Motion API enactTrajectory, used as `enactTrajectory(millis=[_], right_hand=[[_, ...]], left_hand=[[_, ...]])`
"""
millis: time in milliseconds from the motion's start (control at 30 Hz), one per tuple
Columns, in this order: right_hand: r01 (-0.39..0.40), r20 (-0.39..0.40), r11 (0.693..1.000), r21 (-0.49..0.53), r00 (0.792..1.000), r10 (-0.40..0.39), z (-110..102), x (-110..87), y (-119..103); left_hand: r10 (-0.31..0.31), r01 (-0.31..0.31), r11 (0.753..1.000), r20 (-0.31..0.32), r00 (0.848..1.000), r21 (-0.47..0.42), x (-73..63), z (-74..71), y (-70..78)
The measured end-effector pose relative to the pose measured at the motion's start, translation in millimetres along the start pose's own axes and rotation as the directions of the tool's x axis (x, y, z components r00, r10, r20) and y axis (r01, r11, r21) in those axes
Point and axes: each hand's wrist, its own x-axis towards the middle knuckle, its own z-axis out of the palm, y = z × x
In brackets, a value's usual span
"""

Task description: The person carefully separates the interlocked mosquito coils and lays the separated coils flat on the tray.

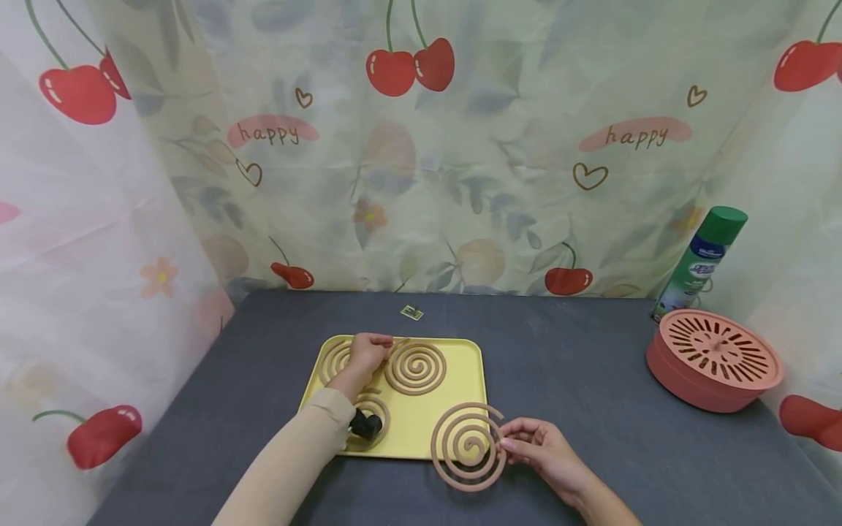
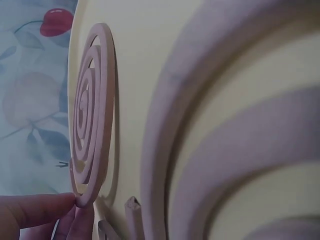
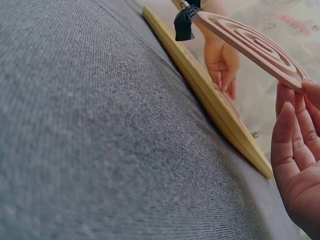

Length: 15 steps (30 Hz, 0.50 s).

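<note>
My left hand point(image 1: 368, 354) reaches over the yellow tray point(image 1: 460, 365) and pinches the outer edge of a mosquito coil point(image 1: 416, 369). In the left wrist view this coil point(image 2: 102, 115) stands tilted, its shadow falling on the tray. My right hand point(image 1: 542, 453) pinches another mosquito coil point(image 1: 468, 447) by its right edge, above the tray's front right corner. The right wrist view shows that coil point(image 3: 250, 42) raised clear of the tray. Two more coils lie on the tray: a back left coil point(image 1: 332, 361), partly behind my left hand, and a front left coil point(image 1: 384, 420), partly hidden by the wrist camera.
A round pink coil holder point(image 1: 713, 365) with a slotted lid stands at the right. Behind it leans a green spray can point(image 1: 700, 263). A small metal piece point(image 1: 412, 313) lies behind the tray on the dark tablecloth point(image 1: 566, 351). Patterned curtains point(image 1: 460, 183) surround the table.
</note>
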Motion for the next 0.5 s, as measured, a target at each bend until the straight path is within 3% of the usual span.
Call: enactTrajectory(millis=[500], right_hand=[[0.001,0.003,1.0,0.002,1.0,-0.001,1.0,-0.7,-0.3]], left_hand=[[0.02,-0.019,0.998,-0.015,1.0,0.067,-2.3,-3.3,1.1]])
